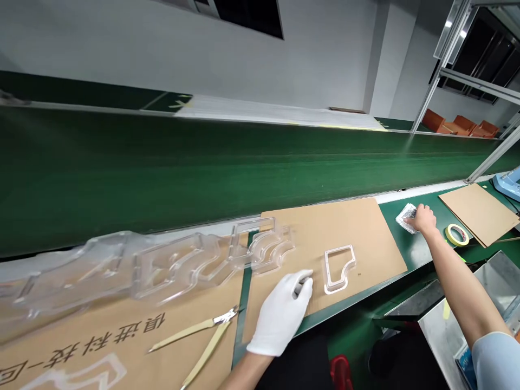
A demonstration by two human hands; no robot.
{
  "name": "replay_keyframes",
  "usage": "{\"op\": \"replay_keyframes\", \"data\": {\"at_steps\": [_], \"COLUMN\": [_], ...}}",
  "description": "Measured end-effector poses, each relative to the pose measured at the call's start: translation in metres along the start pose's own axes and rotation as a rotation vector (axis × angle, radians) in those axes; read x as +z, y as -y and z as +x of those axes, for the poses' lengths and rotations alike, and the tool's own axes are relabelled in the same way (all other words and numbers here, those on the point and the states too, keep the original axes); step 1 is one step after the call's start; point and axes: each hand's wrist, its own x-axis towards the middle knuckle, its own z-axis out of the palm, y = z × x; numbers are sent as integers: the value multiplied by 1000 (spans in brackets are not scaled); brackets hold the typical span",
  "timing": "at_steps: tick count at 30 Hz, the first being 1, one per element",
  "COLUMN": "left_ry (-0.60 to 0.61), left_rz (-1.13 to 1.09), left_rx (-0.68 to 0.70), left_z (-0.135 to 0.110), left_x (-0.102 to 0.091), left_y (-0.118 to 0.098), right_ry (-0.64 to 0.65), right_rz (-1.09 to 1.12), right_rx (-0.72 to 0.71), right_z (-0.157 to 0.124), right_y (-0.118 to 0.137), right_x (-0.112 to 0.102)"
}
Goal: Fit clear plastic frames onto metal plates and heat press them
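My left hand (283,309), in a white glove, hovers over or rests on the cardboard sheet (300,233) with its fingers curled in; nothing shows in it. Just right of it lies a clear plastic frame (328,271) with one curved side. My bare right hand (423,219) reaches far out to the right, fingers closed on the edge of a small silvery-white packet (405,218) on the green bench. Its fingertips are partly hidden. Clear plastic moulded parts (174,265) lie in an overlapping row at the left.
Yellow-handled pliers (203,330) lie spread on the printed cardboard (142,346), near a whitish frame (81,374). A tape roll (449,234) and brown board (483,211) are at the right. A green conveyor belt (244,168) runs behind the bench; a metal post (493,160) stands at right.
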Motion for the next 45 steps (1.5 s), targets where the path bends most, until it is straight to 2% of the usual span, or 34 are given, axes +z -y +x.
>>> {"op": "replay_keyframes", "data": {"at_steps": [4, 8, 11, 14, 16, 19, 21, 23, 28, 34, 37, 40, 42, 45], "left_ry": [10, 13, -24, -34, 104, 430, 562, 604, 596, 659, 634, 598, 587, 464], "left_rz": [-13, -90, -248, -432, -634, -924, -986, -973, -911, -931, -983, -936, -895, -775], "left_rx": [23, 33, 12, 57, 90, 47, 8, -16, -52, -49, -67, -63, -8, 115], "left_z": [1, 4, -5, -30, -50, -78, -93, -106, -136, -156, -157, -157, -158, -158], "left_x": [2, -1, -12, -17, -12, 7, 19, 26, 22, 4, 9, 20, 26, 29], "left_y": [1, 1, -11, -39, -63, -90, -94, -88, -62, -53, -48, -43, -42, -44], "right_ry": [-67, -77, -73, -45, 20, 191, 246, 245, 245, 193, 136, 71, 48, 63], "right_rz": [64, 268, 481, 650, 742, 912, 928, 910, 848, 633, 539, 475, 460, 487], "right_rx": [5, -48, -171, -270, -310, -335, -320, -287, -251, -348, -427, -478, -472, -418], "right_z": [-10, -32, -78, -154, -211, -285, -319, -340, -365, -393, -397, -397, -397, -400], "right_y": [6, 10, 11, 13, 17, 27, 32, 35, 38, 50, 55, 57, 57, 58], "right_x": [-13, -49, -76, -85, -80, -66, -58, -55, -58, -71, -73, -73, -70, -64]}}
